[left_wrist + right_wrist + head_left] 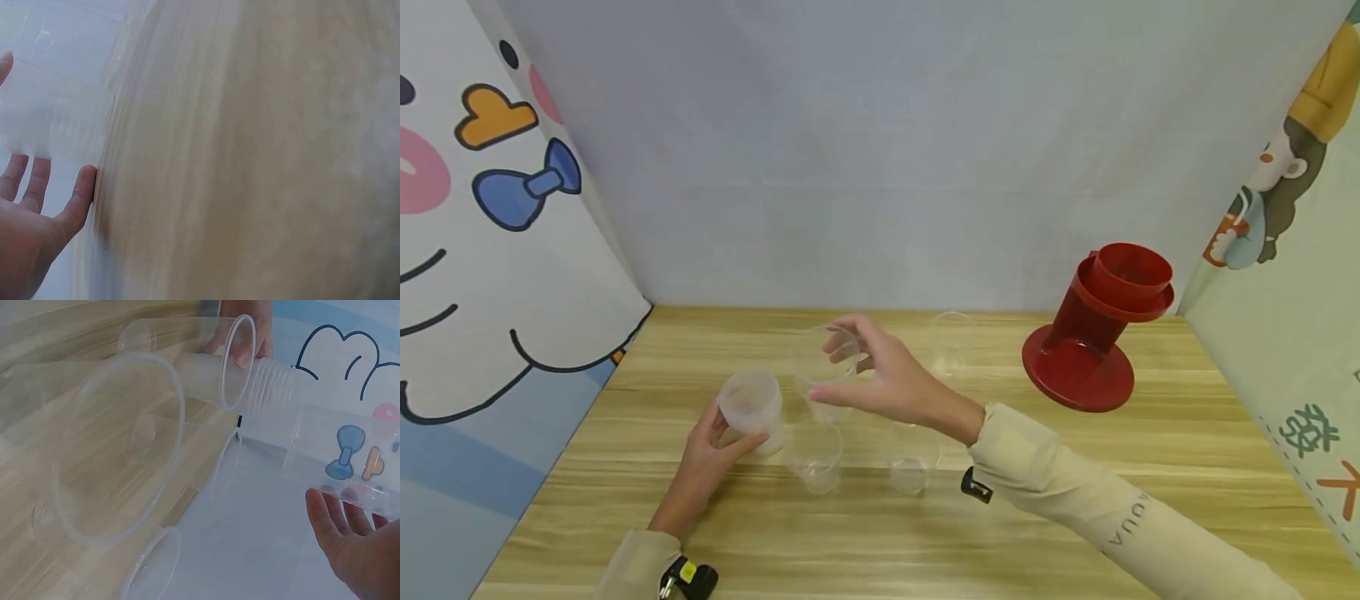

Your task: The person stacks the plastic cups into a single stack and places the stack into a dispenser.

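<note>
At the left, my left hand (707, 454) grips a nested stack of clear plastic cups (751, 400), its thumb across the front. The stack stands upright at the tabletop. My right hand (880, 375) holds a single clear plastic cup (808, 354) just to the right of the stack, thumb on the near side and fingers on the far side. In the right wrist view, this held cup (337, 447) appears apart from the ribbed rims of the stack (272, 387). Two upright cups, a left one (820, 462) and a right one (913, 462), stand nearest me.
Another clear cup (951, 346) stands farther back, beyond my right wrist. A red plastic stand (1078, 367) with a round base and a cup-shaped top occupies the back right of the wooden table (865, 542). Printed cloth walls (887, 150) enclose the back and both sides.
</note>
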`<state>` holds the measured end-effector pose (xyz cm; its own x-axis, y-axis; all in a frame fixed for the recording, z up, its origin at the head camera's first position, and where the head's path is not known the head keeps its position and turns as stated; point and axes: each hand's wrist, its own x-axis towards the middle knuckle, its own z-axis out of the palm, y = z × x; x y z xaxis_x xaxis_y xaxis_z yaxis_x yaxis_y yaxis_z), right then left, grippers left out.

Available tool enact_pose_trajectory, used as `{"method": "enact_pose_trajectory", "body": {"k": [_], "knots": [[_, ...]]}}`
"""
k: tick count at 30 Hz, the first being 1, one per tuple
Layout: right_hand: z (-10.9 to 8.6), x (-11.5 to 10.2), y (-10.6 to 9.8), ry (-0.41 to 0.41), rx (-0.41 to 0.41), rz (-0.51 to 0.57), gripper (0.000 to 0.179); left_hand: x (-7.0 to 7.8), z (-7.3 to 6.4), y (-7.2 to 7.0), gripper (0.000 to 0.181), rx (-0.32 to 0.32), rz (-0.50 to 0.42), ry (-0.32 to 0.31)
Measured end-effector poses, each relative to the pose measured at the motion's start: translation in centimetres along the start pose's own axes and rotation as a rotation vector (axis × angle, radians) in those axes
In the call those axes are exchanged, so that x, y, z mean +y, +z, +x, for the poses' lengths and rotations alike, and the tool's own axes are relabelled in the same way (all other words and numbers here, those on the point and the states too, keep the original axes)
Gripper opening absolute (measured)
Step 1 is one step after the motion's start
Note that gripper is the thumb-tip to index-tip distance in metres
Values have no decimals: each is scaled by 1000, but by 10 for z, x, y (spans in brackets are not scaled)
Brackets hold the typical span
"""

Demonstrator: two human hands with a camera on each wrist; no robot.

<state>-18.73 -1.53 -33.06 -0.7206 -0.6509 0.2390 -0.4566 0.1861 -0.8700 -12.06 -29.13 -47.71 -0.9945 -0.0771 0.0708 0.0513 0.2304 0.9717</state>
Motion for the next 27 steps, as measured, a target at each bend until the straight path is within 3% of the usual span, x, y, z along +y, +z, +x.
{"method": "enact_pose_trajectory", "body": {"k": [27], "knots": [[38,-11,26,-19,-43,-32,73,-5,1,-3,80,-22,17,-12]]}}
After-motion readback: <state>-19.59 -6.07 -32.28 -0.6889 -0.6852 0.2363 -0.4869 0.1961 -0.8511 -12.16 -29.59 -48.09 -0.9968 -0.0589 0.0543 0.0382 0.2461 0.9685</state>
